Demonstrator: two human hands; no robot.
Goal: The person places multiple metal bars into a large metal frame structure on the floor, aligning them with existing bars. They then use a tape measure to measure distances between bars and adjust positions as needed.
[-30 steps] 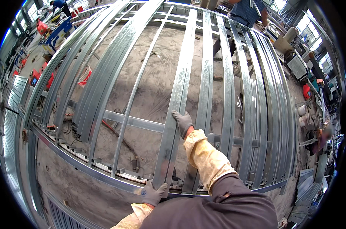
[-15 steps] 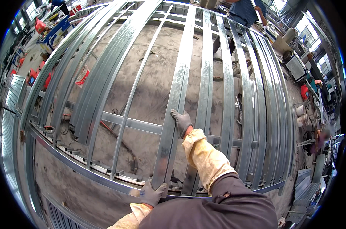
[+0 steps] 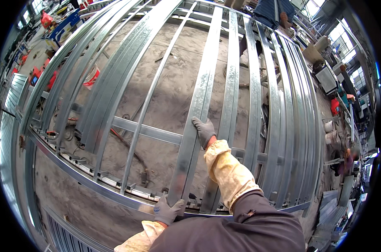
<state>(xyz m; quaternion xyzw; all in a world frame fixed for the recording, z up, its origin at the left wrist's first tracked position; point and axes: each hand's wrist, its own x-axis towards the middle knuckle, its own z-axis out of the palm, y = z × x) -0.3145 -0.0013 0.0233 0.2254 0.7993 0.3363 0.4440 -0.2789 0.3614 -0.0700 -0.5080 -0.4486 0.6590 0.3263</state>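
Observation:
A long galvanized steel stud point(image 3: 197, 103) runs away from me across a metal frame. My left hand point(image 3: 168, 209), in a grey glove, grips its near end, thumb on one side and fingers on the other. Farther up the same stud, my right hand point(image 3: 205, 132), gloved alike, is closed over the right edge. Both forearms wear pale, stained sleeve covers. Right of it lies another steel stud point(image 3: 231, 80), and a narrow bar point(image 3: 150, 94) lies to its left. A crosswise rail point(image 3: 150, 132) passes below the studs. The undersides of both hands are hidden.
The frame's near rail point(image 3: 98, 189) curves along in front of me. Stacked steel profiles point(image 3: 110, 80) lie across the left part. On the floor inside is a dark hose point(image 3: 138, 159), with a red-and-white bucket point(image 3: 92, 77) farther left. Beyond the far side stands a person point(image 3: 270, 12).
The view has shifted slightly, so the studs and my right hand appear a little farther right. Both hands keep their grip on the stud. The person at the far side has moved an arm.

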